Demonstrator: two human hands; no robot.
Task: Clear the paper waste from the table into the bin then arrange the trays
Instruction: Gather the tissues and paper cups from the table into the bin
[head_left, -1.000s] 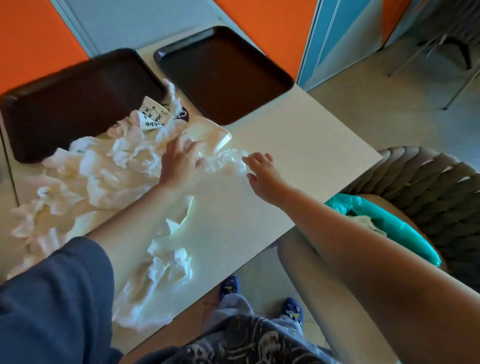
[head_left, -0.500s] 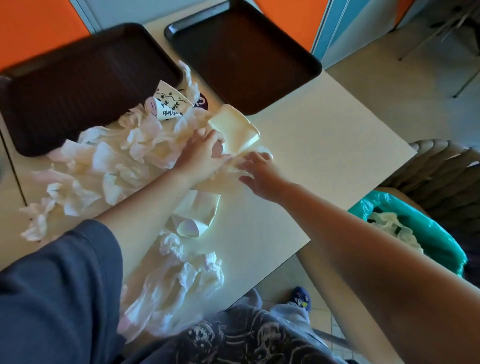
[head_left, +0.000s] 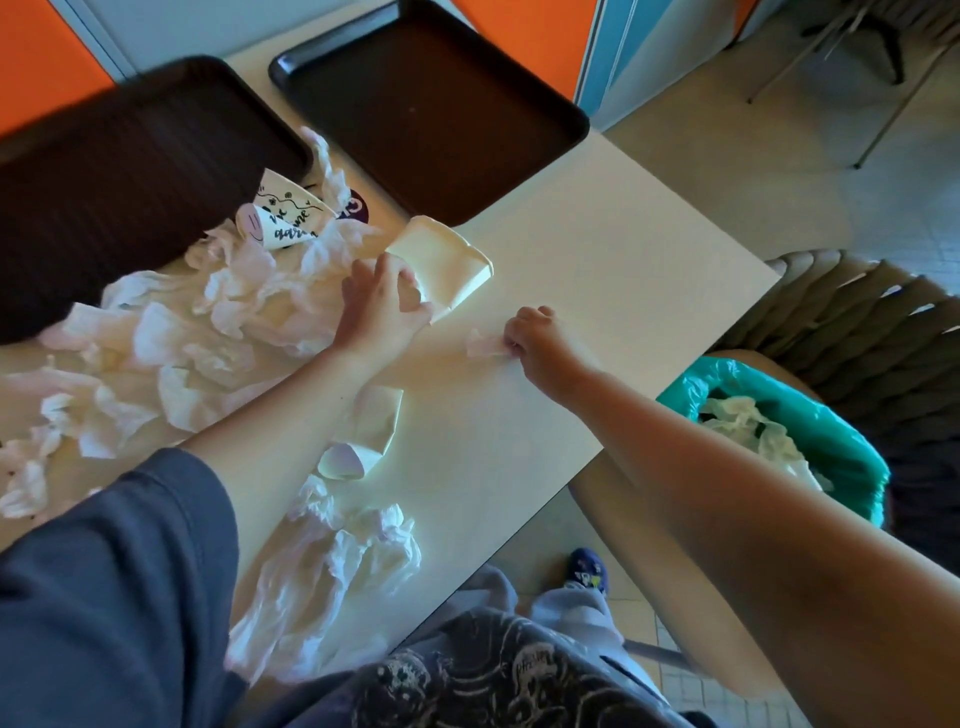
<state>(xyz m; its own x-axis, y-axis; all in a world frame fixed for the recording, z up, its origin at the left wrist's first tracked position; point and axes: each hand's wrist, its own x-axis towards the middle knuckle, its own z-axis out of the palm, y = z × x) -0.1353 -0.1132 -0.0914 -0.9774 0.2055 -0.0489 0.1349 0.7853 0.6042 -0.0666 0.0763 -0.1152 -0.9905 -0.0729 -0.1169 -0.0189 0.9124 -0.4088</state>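
The left hand (head_left: 382, 306) sits at the centre of the frame with its fingers (head_left: 410, 304) curled around the near edge of a flattened cream paper cup (head_left: 447, 260), which lies tilted on the tabletop (head_left: 597, 270) just below the right-hand tray. To its right, the right hand (head_left: 540, 338) pinches a small crumpled scrap of tissue (head_left: 483, 345) between thumb and fingertips, the scrap resting on the tabletop.

A wide heap of crumpled white napkins (head_left: 208, 322) spreads across the left half of the tabletop, reaching from the left tray's front edge down to the frame's left border. At its upper edge lies a printed paper cup (head_left: 283, 221) on its side, with black lettering, touching the front rim of the left tray. Below the left forearm lies another crushed cream cup (head_left: 363, 436), and below that, near the tabletop's lower edge, a second bundle of crumpled tissue (head_left: 332, 577).

Two dark brown trays sit side by side at the top of the frame: the left tray (head_left: 130, 171) in the upper left, the right tray (head_left: 431, 98) at upper centre, with a narrow gap between them.

At the right, beside the tabletop's edge, stands a bin with a teal liner (head_left: 810, 421), with white paper waste (head_left: 753, 431) inside it. A woven chair (head_left: 857, 312) stands behind it.
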